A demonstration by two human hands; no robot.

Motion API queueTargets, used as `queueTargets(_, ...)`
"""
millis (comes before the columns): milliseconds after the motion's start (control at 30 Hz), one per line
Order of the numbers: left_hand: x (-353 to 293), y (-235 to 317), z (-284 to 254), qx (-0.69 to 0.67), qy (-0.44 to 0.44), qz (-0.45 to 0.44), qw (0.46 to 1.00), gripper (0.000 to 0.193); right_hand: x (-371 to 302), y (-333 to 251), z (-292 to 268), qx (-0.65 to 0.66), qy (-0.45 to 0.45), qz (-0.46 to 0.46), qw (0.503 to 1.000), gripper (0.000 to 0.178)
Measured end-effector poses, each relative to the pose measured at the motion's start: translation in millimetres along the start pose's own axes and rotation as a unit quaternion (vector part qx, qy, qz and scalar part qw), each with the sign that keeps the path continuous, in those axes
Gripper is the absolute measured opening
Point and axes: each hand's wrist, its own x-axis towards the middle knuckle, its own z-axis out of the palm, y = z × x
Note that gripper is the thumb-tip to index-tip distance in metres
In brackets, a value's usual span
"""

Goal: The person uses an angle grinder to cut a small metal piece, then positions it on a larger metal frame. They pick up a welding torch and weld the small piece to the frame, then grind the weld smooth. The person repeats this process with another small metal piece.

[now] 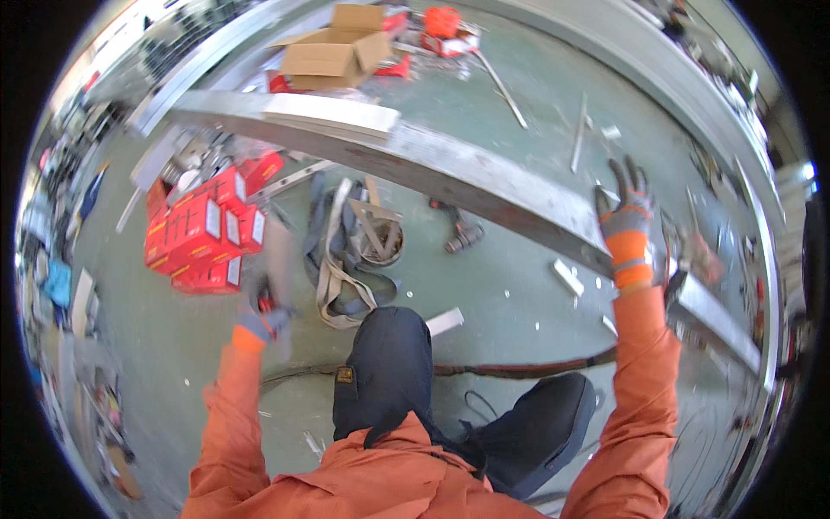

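Observation:
My left hand (261, 318), in a grey and orange glove, is closed around a tool smeared by motion. A red part shows at the fingers, and a pale blurred shape (277, 259) rises above them; its kind cannot be made out. My right hand (626, 216), gloved alike, lies with fingers stretched out against a long grey metal beam (493, 177) near its right part. The beam crosses in front of my knees from upper left to lower right. Pale flat strips (333, 114) rest on its left part.
Red boxes (194, 229) are stacked at the left. Grey and beige straps (333, 259) lie beside a round container (382, 246), with a power drill (462, 232) to their right. An opened cardboard box (337, 56) stands beyond the beam. A dark cable (519, 369) runs by my knees.

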Motion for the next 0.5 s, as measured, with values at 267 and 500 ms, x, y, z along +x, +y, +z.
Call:
queueTargets(267, 153.2, 179.6, 90.1, -0.231, -0.015, 0.29, 0.929, 0.048, -259.1, 10.8, -24.4, 0.178, -0.058, 0.134, 0.973, 0.074)
queueTargets(500, 13.9, 342.6, 249.1, -0.355, -0.26, 0.017, 0.898, 0.054, -171.6, -83.6, -71.9, 0.35, -0.17, 0.05, 0.92, 0.095)
